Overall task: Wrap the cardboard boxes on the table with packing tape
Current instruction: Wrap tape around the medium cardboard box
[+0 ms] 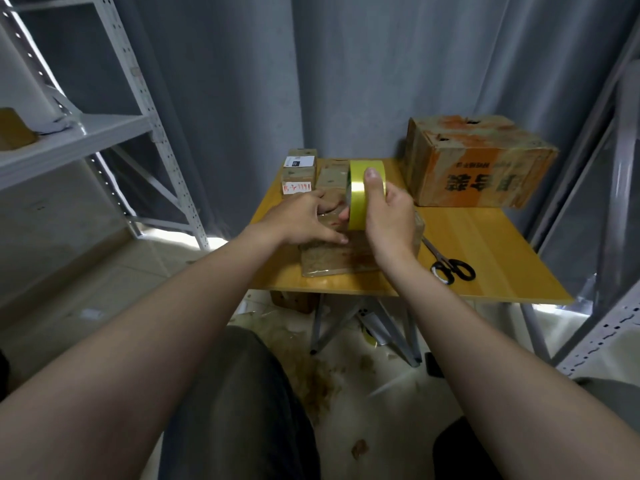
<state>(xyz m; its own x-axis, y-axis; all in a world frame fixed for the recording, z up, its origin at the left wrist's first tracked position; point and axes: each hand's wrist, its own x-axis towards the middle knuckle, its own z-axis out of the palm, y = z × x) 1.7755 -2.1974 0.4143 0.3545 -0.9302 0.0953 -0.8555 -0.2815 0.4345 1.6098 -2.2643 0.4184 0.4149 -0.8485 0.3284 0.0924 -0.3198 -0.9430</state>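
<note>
A flat cardboard box [332, 259] with glossy tape on it lies at the near edge of the small yellow table [485, 244]. My left hand [304, 216] rests flat on its top, fingers spread. My right hand [388, 209] grips a roll of yellow packing tape [360, 192], held upright on edge above the box, thumb on top of the roll. Three small cardboard boxes [299, 174] stand behind, one with a white label, one with red writing. A big worn box [474, 164] with orange print sits at the back right.
Black-handled scissors [450, 266] lie on the table right of the flat box. Grey metal shelving [104, 133] stands at the left and right. A grey curtain hangs behind. Under the table lie a box [294, 301] and scraps on the floor.
</note>
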